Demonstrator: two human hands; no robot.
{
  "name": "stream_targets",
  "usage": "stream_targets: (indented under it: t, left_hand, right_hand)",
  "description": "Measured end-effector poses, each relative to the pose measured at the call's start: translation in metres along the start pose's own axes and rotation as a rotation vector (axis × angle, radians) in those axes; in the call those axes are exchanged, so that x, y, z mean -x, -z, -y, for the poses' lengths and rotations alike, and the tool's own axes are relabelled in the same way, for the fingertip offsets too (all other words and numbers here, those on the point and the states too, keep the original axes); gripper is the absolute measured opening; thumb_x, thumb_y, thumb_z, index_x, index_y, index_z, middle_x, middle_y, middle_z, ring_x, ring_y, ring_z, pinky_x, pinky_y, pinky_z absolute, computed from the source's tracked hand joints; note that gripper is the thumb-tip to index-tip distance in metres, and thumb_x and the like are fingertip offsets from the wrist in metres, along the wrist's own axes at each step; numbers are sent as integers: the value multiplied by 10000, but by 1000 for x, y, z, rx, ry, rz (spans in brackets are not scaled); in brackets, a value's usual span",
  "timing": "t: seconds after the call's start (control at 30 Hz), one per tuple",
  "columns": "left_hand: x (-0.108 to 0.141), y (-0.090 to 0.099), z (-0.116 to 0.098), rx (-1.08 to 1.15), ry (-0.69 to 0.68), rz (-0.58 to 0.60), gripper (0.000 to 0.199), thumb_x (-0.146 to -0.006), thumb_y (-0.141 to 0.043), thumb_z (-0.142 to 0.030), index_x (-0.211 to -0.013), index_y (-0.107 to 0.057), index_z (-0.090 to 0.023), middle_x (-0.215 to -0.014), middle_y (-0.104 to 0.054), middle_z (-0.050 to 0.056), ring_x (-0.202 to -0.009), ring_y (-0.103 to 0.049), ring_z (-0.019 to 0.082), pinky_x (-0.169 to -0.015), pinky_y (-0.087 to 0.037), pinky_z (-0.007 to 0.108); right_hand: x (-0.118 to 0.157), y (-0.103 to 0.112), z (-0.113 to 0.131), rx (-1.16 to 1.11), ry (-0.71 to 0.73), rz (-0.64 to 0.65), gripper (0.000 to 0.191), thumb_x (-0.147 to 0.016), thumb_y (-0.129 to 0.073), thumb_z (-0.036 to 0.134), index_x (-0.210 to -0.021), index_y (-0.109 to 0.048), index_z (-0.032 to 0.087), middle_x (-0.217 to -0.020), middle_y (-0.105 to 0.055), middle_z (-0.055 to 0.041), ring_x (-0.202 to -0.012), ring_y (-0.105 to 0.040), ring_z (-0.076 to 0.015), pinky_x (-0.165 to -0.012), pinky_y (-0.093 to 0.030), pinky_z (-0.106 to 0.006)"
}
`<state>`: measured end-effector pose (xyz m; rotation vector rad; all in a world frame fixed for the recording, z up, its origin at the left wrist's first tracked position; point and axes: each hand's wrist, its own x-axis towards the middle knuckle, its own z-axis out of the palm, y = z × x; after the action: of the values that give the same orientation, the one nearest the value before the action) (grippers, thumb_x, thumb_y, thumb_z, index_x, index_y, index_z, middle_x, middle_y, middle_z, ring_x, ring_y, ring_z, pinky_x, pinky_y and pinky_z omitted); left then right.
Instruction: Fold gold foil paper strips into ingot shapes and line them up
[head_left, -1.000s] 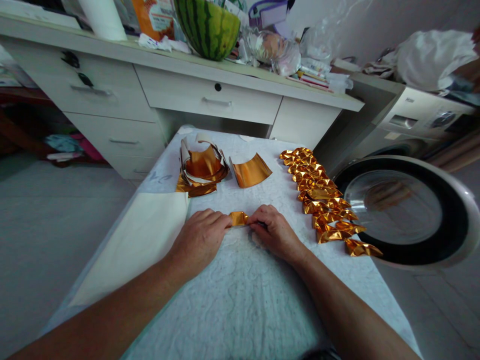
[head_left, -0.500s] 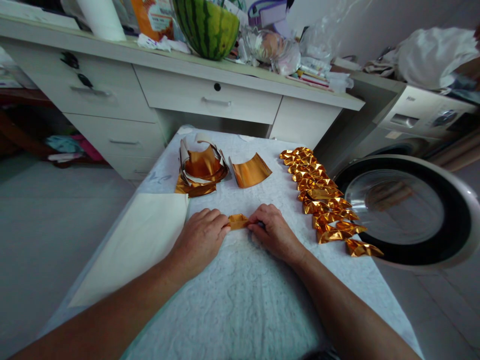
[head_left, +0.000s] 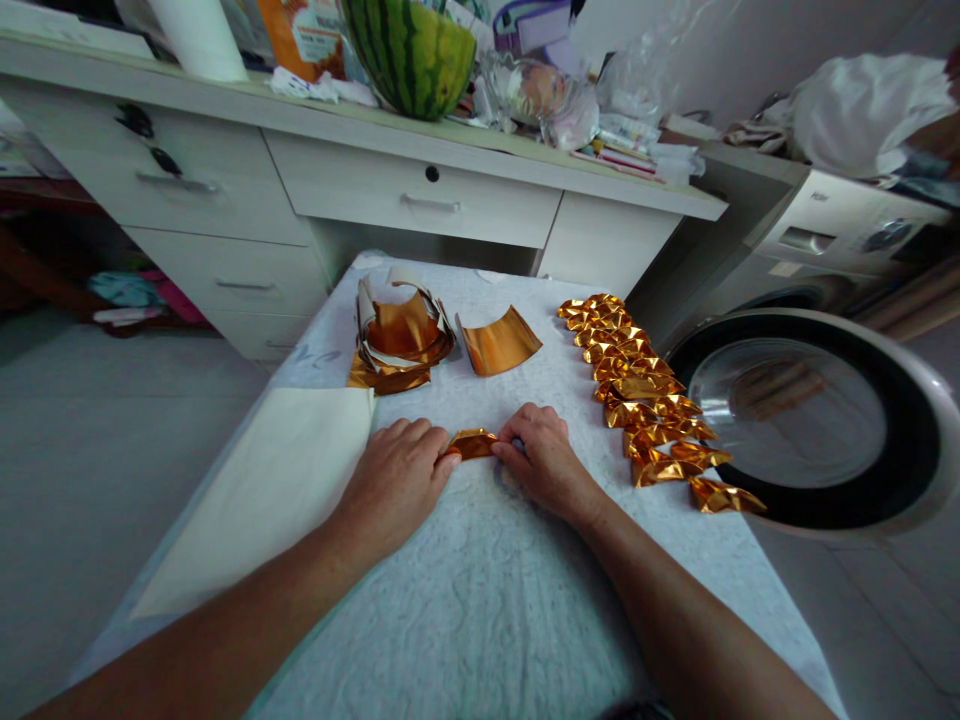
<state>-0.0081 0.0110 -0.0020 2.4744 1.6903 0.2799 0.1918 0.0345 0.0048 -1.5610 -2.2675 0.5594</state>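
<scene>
Between my two hands, just over the cloth-covered table (head_left: 480,600), is a small folded piece of gold foil paper (head_left: 473,444). My left hand (head_left: 401,470) pinches its left end with thumb and fingers. At the right end, my right hand (head_left: 538,450) pinches it too; the ends are hidden under the fingertips. Beyond my hands lies a single curved gold foil sheet (head_left: 501,342). Left of it, a curled stack of gold foil sheets (head_left: 409,328) shows pale backs. Folded gold foil ingots (head_left: 645,400) overlap in rows along the table's right side.
A pale flat sheet (head_left: 262,500) lies on the table's left side. Behind the table stands a white drawer desk (head_left: 420,205) with a cut watermelon (head_left: 412,60) and clutter on it. To the right, an open washing machine door (head_left: 802,415) reaches the table's edge.
The foil piece between my hands now bows up into a fuller, raised shape, where it was flatter before. Both hands still grip its ends and have barely moved.
</scene>
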Motion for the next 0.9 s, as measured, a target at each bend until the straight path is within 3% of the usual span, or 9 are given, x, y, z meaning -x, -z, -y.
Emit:
stream_targets:
  t: [0.9]
  left_hand:
    - [-1, 3, -8, -125, 59, -8, 237, -948, -421, -273, -836, -611, -188, -843, -641, 75, -837, -580, 270, -744, -401, 395]
  right_hand:
    - [-10, -4, 4, 230, -108, 34, 225, -922, -573, 371, -821, -677, 199, -974, -593, -73, -944, -496, -238, -756, -324, -336]
